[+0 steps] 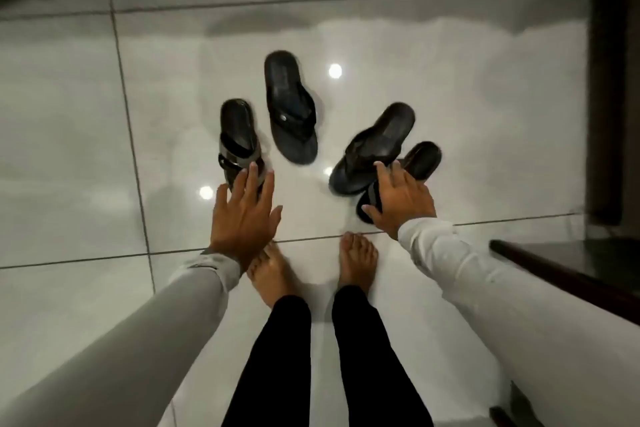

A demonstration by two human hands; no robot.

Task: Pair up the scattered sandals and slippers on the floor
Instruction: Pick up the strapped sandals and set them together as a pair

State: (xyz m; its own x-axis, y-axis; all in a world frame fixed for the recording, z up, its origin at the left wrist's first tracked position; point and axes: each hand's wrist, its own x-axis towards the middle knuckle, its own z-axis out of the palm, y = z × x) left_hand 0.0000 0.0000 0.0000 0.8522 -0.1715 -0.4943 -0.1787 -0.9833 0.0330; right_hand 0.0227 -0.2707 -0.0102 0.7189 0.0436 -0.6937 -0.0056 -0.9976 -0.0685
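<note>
Four dark pieces of footwear lie on the glossy white tiles. A strapped sandal with grey bands [238, 135] is at the left, and my left hand [242, 218] hovers over its near end with fingers spread, holding nothing. Beside it lies a black flip-flop [290, 107]. A second flip-flop [374, 146] lies tilted at the right, its side against a second strapped sandal [420, 159]. My right hand [398, 199] covers this sandal's near half, with the thumb hooked round its edge and the fingers laid over its top.
My bare feet [356, 260] stand just behind the footwear, near a tile joint. A dark wooden furniture edge [561, 270] juts in at the right, and a dark vertical post [602, 80] rises behind it. Open tile floor stretches to the left.
</note>
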